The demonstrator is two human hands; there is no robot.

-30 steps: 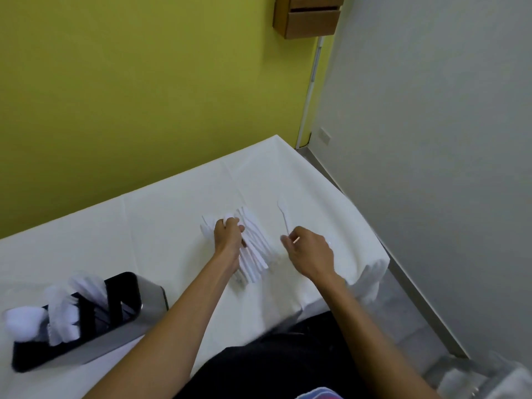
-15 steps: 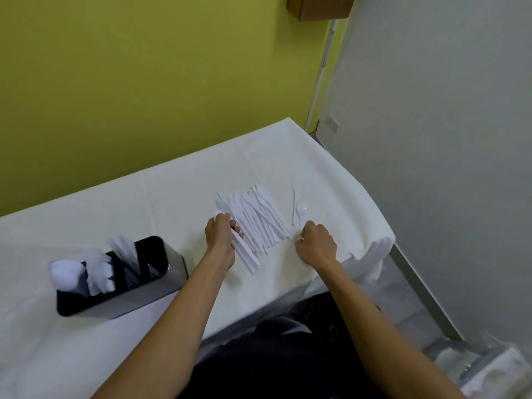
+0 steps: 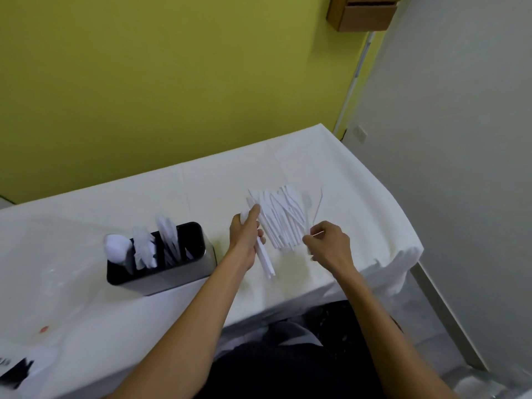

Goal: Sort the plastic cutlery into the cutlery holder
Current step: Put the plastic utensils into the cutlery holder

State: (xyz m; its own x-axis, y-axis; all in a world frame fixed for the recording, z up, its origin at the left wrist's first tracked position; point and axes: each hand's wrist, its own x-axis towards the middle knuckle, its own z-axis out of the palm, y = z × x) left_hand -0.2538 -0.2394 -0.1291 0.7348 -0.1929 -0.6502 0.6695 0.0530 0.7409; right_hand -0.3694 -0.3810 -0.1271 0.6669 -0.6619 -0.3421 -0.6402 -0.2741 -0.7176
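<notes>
White plastic cutlery (image 3: 280, 218) is lying fanned out on the table (image 3: 144, 203), well to the right of the black holder (image 3: 161, 263), probably spread so each piece can be told apart. The left hand (image 3: 244, 237) is clenching a small bundle of cutlery pieces (image 3: 266, 262), their handles sticking out below the fist toward the near table edge; that bundle is sitting between the holder and the fan. The right hand (image 3: 328, 246) is hovering just right of the fan, fingertips pinched together, though whether they are gripping anything I cannot tell. Spoons and other pieces are already standing in the holder's compartments, so sorting looks partly done.
</notes>
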